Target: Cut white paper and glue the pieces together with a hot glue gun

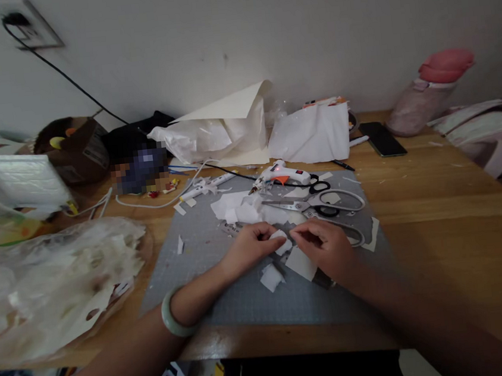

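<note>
Between thumb and fingers my left hand [257, 244] pinches a small white paper piece [282, 242] above the cutting mat [227, 307]. My right hand [324, 246] is closed close beside that piece, thumb and forefinger pressed together; whatever they hold, if anything, is too small to make out. A flat white paper scrap [302, 263] lies partly under my right hand, and a folded white scrap [272, 277] rests below my left. Just beyond my hands are scissors with grey handles [346, 200], crumpled white paper [239, 207] and a white glue gun [288, 174].
A clear plastic bag of pale pieces [63, 279] fills the table's left side. At the back stand a brown box [72, 150] and white paper sheets [312, 133]. A phone [383, 139] and a pink-capped bottle [425, 95] are back right. A white cable [158, 205] crosses the tabletop.
</note>
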A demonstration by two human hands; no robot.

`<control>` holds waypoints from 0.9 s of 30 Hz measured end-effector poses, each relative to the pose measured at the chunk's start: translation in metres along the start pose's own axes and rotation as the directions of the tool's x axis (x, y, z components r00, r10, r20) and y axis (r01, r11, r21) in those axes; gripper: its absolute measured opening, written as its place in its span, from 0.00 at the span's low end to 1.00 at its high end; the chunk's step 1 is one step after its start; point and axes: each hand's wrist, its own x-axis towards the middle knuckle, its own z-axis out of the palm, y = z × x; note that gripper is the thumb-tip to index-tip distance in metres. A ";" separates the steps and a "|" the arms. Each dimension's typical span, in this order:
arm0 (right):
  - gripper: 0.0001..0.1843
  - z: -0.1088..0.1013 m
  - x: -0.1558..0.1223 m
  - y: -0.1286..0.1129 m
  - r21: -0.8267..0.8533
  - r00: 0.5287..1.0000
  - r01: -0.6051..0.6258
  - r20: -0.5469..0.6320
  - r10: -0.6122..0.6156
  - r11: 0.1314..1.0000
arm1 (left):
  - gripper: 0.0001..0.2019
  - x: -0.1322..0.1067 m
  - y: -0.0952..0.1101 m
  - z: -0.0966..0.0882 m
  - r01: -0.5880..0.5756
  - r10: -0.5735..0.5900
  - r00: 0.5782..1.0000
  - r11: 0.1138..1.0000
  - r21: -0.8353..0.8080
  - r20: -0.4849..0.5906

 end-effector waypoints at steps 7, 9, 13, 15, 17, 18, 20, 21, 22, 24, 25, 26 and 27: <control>0.10 0.003 -0.002 0.001 -0.062 0.994 0.058 0.097 -0.052 0.996 | 0.11 -0.001 0.002 0.002 -0.043 0.042 0.999 0.997 0.065 0.006; 0.10 0.003 -0.002 0.001 -0.054 0.993 0.045 0.113 -0.039 0.998 | 0.11 0.000 0.001 0.002 -0.066 0.065 0.998 0.995 0.079 0.009; 0.10 0.003 -0.001 0.001 -0.018 0.992 0.007 0.126 -0.005 1.000 | 0.11 0.001 -0.004 0.002 -0.086 0.085 0.996 0.994 0.070 0.017; 0.11 0.003 0.000 0.000 0.005 0.991 -0.012 0.135 0.011 1.000 | 0.11 0.000 -0.006 0.002 -0.092 0.090 0.996 0.994 0.054 0.024; 0.11 0.003 0.001 0.000 0.019 0.988 -0.029 0.154 0.025 0.999 | 0.12 0.000 -0.006 0.002 -0.095 0.094 0.995 0.995 0.042 0.025; 0.12 0.003 0.001 0.000 0.024 0.986 -0.037 0.160 0.033 0.999 | 0.11 0.000 -0.005 0.002 -0.093 0.092 0.995 0.995 0.040 0.025; 0.11 0.003 0.002 0.001 0.030 0.984 -0.054 0.171 0.048 0.998 | 0.11 0.000 -0.004 0.002 -0.081 0.080 0.996 0.996 0.040 0.024; 0.11 0.003 0.003 0.002 0.033 0.984 -0.056 0.174 0.050 0.998 | 0.11 0.000 -0.004 0.002 -0.073 0.072 0.997 0.996 0.043 0.024; 0.11 0.003 0.003 0.002 0.035 0.983 -0.055 0.175 0.048 0.998 | 0.11 0.000 -0.003 0.002 -0.066 0.065 0.998 0.997 0.047 0.022; 0.11 0.003 0.003 0.003 0.033 0.983 -0.052 0.180 0.046 0.998 | 0.12 0.000 -0.002 0.002 -0.057 0.056 0.998 0.997 0.056 0.019; 0.11 0.003 0.003 0.003 0.032 0.983 -0.054 0.177 0.048 0.998 | 0.12 0.000 -0.002 0.002 -0.053 0.053 0.998 0.997 0.057 0.017; 0.10 0.003 0.002 0.003 0.033 0.985 -0.059 0.163 0.053 0.998 | 0.12 0.000 -0.002 0.002 -0.051 0.050 0.999 0.997 0.056 0.014; 0.09 0.002 0.002 0.003 0.038 0.988 -0.068 0.139 0.062 0.997 | 0.12 0.000 -0.002 0.002 -0.050 0.049 0.999 0.997 0.053 0.011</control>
